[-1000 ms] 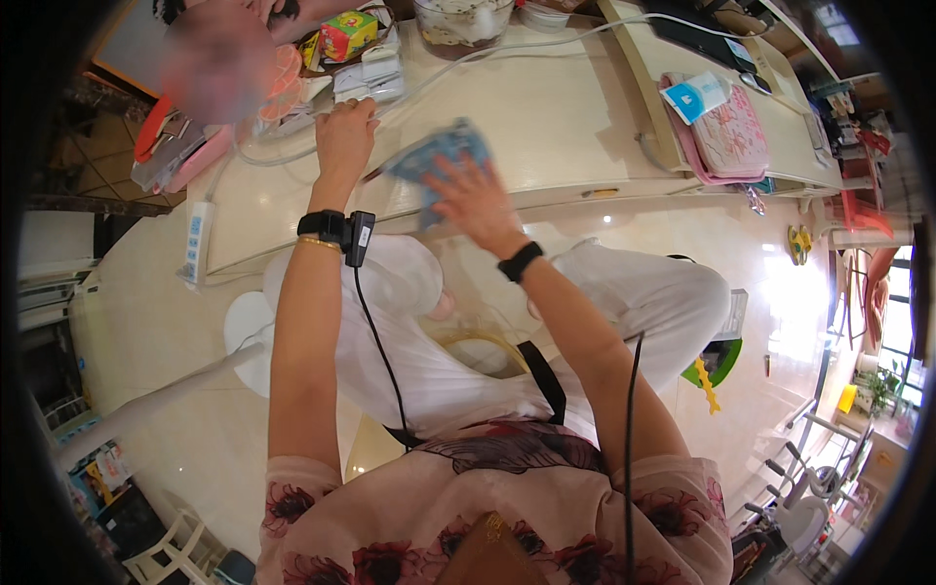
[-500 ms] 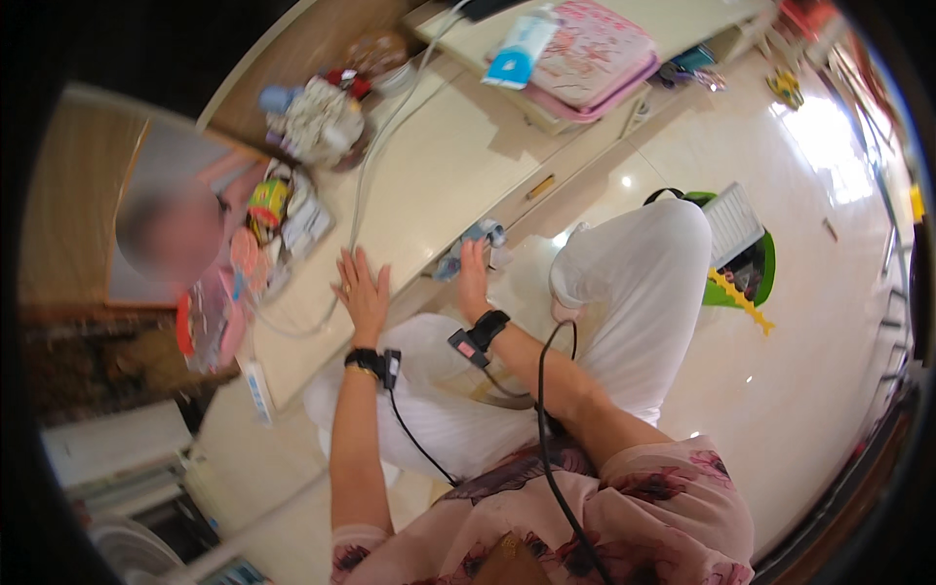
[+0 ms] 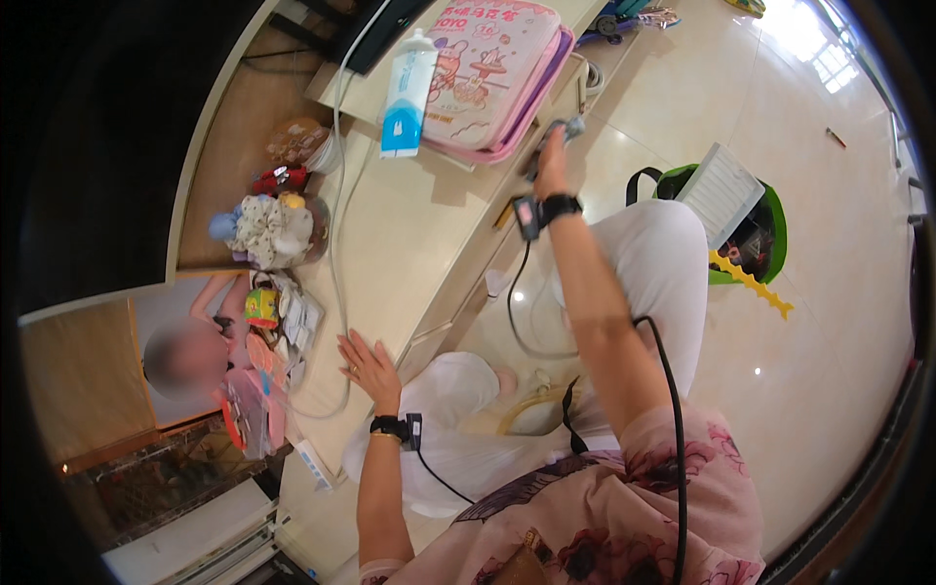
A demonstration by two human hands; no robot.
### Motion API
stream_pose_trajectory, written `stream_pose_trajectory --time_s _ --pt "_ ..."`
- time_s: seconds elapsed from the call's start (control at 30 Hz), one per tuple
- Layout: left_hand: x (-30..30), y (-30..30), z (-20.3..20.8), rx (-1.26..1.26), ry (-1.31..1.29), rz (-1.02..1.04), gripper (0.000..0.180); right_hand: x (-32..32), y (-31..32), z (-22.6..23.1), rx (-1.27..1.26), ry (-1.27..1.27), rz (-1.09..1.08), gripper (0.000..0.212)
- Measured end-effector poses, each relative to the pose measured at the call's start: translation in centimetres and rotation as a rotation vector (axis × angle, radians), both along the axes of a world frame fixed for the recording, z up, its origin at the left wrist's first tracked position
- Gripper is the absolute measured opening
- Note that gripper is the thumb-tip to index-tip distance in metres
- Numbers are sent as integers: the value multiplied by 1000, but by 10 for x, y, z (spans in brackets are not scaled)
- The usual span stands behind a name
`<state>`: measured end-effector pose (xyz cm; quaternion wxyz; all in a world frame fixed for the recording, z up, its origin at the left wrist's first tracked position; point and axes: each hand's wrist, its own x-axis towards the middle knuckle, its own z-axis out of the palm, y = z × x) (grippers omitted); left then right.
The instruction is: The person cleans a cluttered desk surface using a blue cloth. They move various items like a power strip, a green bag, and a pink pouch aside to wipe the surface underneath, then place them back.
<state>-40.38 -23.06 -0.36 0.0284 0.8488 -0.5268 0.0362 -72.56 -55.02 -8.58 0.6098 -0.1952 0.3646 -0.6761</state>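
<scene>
Left hand: the left hand (image 3: 366, 368) lies flat and wide open on the cream table (image 3: 429, 234), holding nothing.
Right hand: the right hand (image 3: 552, 161) is closed around a small blue-grey thing (image 3: 563, 130).
Where it is: up at the far table edge, just beside the pink case (image 3: 492, 73).
Which way: too small to tell its long side or where it points.
Could go wrong: it may bump the white bottle (image 3: 405, 93) lying beside the case, or slip off the edge.
</scene>
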Motion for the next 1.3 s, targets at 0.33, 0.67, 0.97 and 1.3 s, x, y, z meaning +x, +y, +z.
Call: stream_pose_trajectory --time_s 0.33,0.67,0.97,1.3 --pt "7 0 3 146 16 26 58 37 9 2 109 32 -136 70" --pt "7 -6 0 173 21 10 60 11 -41 -7 29 136 -281 65" --pt "1 -14 1 151 15 -15 58 -40 -43 -35 583 -57 15 87" --pt "5 -8 2 142 -3 -19 57 -27 -56 -23 -11 -2 -56 71"
